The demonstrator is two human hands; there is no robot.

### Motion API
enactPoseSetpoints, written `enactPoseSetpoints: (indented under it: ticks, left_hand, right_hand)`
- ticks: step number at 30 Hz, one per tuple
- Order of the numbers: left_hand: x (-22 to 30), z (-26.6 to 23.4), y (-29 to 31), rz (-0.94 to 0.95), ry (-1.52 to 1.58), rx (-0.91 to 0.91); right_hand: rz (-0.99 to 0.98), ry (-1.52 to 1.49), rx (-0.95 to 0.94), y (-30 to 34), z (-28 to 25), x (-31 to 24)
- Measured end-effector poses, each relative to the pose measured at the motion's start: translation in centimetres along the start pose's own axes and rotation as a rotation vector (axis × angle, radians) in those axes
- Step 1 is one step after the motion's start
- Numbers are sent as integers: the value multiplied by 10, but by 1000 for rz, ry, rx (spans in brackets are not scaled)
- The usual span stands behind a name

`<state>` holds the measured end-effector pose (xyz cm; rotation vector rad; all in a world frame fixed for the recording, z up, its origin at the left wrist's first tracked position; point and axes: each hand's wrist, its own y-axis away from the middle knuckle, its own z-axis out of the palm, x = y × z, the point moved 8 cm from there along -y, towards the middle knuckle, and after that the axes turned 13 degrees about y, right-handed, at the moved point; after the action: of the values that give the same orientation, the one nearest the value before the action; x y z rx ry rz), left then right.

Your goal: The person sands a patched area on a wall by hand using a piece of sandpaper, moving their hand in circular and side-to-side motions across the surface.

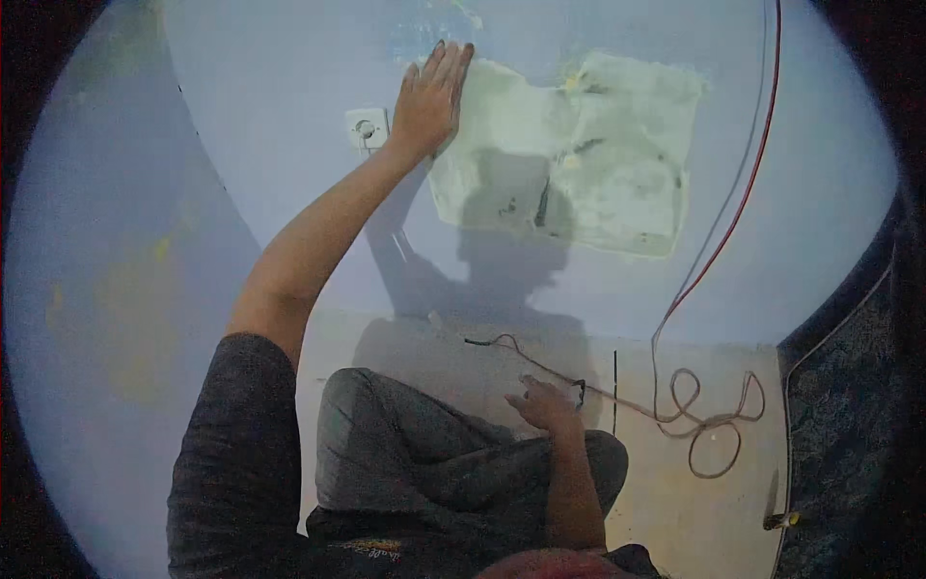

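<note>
My left hand point(434, 99) lies stretched out against the pale blue wall point(280, 125), its fingers extended and pointing up. It rests at the upper left edge of a whitish-green bare patch point(632, 164) with dark smudges. Just left of the wrist is a white wall socket point(367, 128). My right hand point(543, 403) hangs loosely over my bent knee, fingers apart, and I see nothing in it. Close to that hand runs a thin reddish-brown cable point(550, 370) with a dark end.
The cable lies in loops point(714, 449) on the light floor point(675, 502) to the right. A red cord point(757, 164) hangs down the wall. A dark patterned cloth point(839, 425) borders the floor at right, with a small yellow-tipped object point(783, 520) beside it. My shadow falls across the wall.
</note>
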<state>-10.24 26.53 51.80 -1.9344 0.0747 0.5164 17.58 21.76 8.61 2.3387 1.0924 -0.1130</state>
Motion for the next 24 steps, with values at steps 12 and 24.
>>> enactPoseSetpoints:
  ticks: [12,24]
  left_hand:
    - [-11,-22,-108,-99,12,84]
    - [14,27,-2,-17,47,1]
  right_hand:
    - [-27,-36,44,5,1,-8]
    - [-38,-46,58,9,1,-20]
